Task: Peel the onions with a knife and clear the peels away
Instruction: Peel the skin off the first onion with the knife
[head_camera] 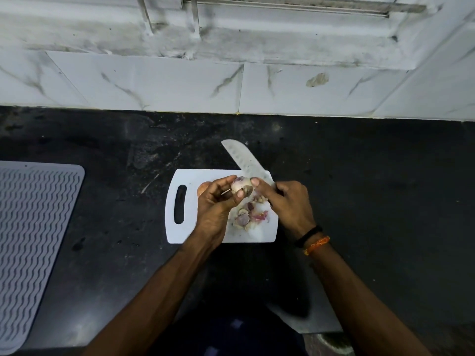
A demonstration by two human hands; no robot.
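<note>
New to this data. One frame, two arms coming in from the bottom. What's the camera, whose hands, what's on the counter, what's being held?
No machine here: a person's bare hands, filmed by a wide-angle camera on their head, looking forward and down. The left hand holds a partly peeled onion over a white cutting board. The right hand grips a knife, blade pointing away, its forefinger touching the onion. Loose peels lie on the board. Another onion peeks out behind the left hand. The board sits on a dark counter; a grey ribbed mat lies at the left.
</note>
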